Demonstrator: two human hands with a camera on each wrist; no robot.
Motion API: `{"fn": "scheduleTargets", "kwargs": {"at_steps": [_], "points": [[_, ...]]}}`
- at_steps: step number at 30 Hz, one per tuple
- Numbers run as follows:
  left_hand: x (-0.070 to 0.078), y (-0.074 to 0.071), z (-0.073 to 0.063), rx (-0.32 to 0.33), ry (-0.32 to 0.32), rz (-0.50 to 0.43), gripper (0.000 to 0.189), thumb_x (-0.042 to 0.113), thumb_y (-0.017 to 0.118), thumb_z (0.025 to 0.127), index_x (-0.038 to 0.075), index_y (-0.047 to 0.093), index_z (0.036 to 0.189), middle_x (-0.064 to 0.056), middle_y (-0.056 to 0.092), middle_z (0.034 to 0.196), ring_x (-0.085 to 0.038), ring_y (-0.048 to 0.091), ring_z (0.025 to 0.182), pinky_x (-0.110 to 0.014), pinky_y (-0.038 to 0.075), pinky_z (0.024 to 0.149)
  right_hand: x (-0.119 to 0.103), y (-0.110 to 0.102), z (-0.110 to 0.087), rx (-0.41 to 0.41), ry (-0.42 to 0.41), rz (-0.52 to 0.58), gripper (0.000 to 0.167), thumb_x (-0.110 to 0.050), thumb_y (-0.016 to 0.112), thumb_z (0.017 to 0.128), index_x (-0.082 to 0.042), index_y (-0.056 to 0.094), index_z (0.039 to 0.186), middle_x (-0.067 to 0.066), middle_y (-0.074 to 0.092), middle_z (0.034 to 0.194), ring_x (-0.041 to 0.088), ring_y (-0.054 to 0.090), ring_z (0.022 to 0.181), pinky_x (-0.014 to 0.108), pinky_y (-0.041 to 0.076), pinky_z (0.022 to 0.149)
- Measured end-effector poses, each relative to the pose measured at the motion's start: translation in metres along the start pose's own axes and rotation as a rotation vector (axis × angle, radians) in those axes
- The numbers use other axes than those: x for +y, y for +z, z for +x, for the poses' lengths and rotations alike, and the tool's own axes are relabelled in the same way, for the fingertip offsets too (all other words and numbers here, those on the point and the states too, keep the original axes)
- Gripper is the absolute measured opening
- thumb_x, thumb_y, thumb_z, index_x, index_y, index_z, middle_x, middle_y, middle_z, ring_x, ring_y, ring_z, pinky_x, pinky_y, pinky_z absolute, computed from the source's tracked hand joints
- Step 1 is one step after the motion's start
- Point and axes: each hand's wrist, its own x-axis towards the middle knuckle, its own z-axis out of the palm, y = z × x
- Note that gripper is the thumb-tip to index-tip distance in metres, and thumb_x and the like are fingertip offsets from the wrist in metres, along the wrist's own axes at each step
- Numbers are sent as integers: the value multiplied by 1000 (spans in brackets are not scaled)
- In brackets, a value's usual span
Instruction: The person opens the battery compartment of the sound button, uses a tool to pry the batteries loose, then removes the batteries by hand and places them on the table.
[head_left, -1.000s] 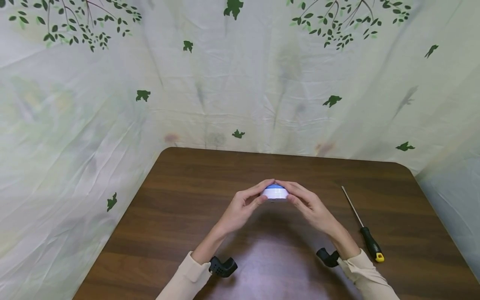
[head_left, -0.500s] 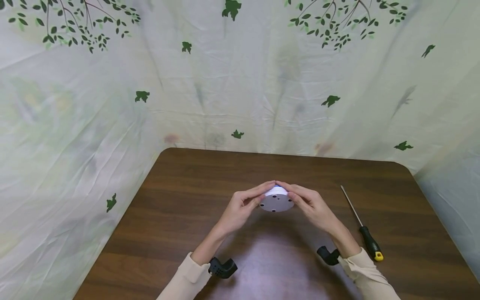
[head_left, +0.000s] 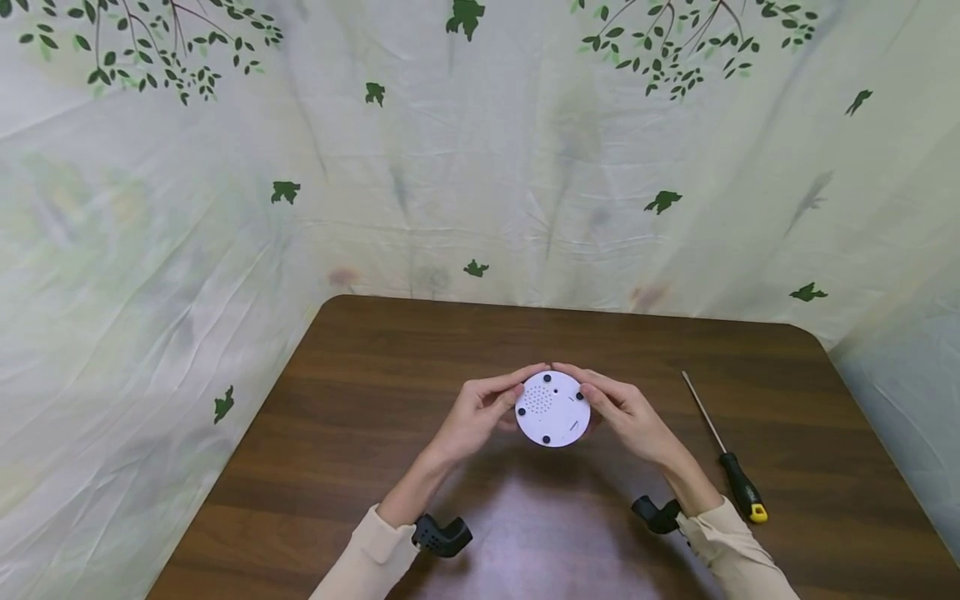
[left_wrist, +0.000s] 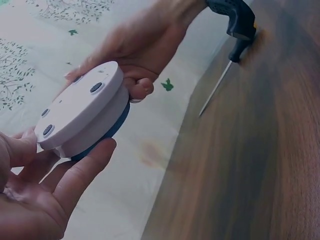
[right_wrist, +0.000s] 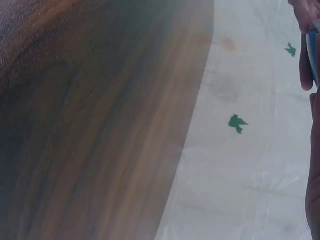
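Note:
Both hands hold a round white device with a blue far side above the table. Its flat white underside faces the head camera, showing several dark round feet, a patch of small holes and a short slot. The left hand grips its left edge, thumb on the underside and fingers behind. From the opposite edge the right hand grips it the same way. In the left wrist view, the device shows a white rim over a blue band. Only a sliver of the blue part shows in the right wrist view.
A screwdriver with a black and yellow handle lies on the brown wooden table, right of the right forearm, its tip pointing away. Behind the table hangs a pale cloth printed with leaves.
The device has been tipped between the hands: its blue top and white side showed first, and now its underside faces the head camera. The hands stay nearly in place.

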Motion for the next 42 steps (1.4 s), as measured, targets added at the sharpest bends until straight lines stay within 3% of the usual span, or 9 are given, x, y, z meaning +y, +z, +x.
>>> {"fn": "scheduleTargets", "kwargs": {"at_steps": [3, 9, 19, 26, 31, 37, 42], "points": [[0, -1, 0, 5, -31, -4, 40, 15, 56, 107, 7, 59, 146, -15, 60, 148, -7, 66, 109, -58, 62, 76, 0, 0, -1, -15, 4, 40, 43, -6, 41, 111, -6, 51, 152, -12, 60, 147, 8, 66, 101, 41, 63, 62], [2, -2, -1, 11, -101, -43, 40, 16, 54, 108, 12, 60, 147, -9, 60, 150, -8, 65, 111, -45, 65, 75, 3, 1, -3, -48, 43, 83, 45, -8, 41, 111, -8, 45, 156, -13, 60, 146, 12, 69, 84, 46, 63, 66], [4, -7, -3, -33, -117, -94, 40, 14, 53, 108, 5, 57, 147, -16, 58, 150, -7, 65, 106, -34, 64, 69, 4, -2, -5, -124, 65, 163, 48, -7, 40, 112, -9, 39, 160, -5, 55, 153, 20, 71, 78, 44, 64, 71], [2, -11, -5, -108, -164, -202, 43, 13, 50, 109, 4, 50, 152, -18, 52, 156, -9, 64, 111, -45, 64, 80, 3, -6, -7, -211, 82, 273, 54, -2, 43, 109, -5, 32, 162, 0, 49, 158, 20, 72, 91, 47, 64, 76], [0, -13, -5, -146, -181, -244, 45, 12, 49, 110, 3, 47, 154, -18, 47, 159, -11, 61, 118, -55, 61, 86, 5, -10, -8, -311, 46, 368, 73, 9, 54, 101, -1, 19, 164, 4, 44, 161, 21, 74, 101, 46, 64, 82], [1, -16, -8, -219, -195, -276, 50, 13, 49, 110, 8, 41, 159, -14, 42, 164, -12, 62, 122, -51, 60, 94, 4, -11, -9, -342, 72, 451, 85, 11, 62, 97, -4, 14, 166, 11, 58, 139, 29, 78, 97, 44, 64, 84], [-1, -18, -10, -287, -124, -266, 73, 8, 69, 99, 10, 34, 162, -12, 35, 168, -14, 62, 126, -37, 60, 96, 3, -7, -9, -304, 91, 466, 83, 10, 61, 98, -2, 14, 165, 15, 64, 125, 34, 78, 95, 41, 64, 81]]}}
